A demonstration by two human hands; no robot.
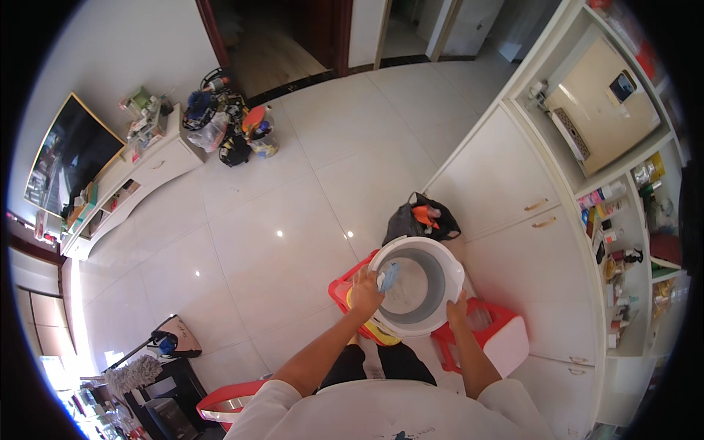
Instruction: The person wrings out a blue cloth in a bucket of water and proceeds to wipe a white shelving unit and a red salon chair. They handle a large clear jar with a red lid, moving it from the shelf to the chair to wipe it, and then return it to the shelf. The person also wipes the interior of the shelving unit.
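Note:
A white plastic basin (452,264) with a grey inside is held in front of my body, its opening facing up. On its left rim lies my left hand (366,291), which also has a blue-grey cloth (389,276) at its fingers, hanging inside the basin. My right hand (456,311) grips the basin's lower right rim. Beneath and left of the basin, parts of a red plastic stool (338,290) and something yellow (383,334) show. Just beyond the basin sits a black plastic bag (400,223) with an orange item in it.
A red and pink stool (503,335) stands by my right arm, beside white cabinets (511,170) with shelves. Bags and a bucket (265,147) are on the tiled floor near the white TV stand (165,162). At lower left are a fluffy duster (133,374) and another red item (231,399).

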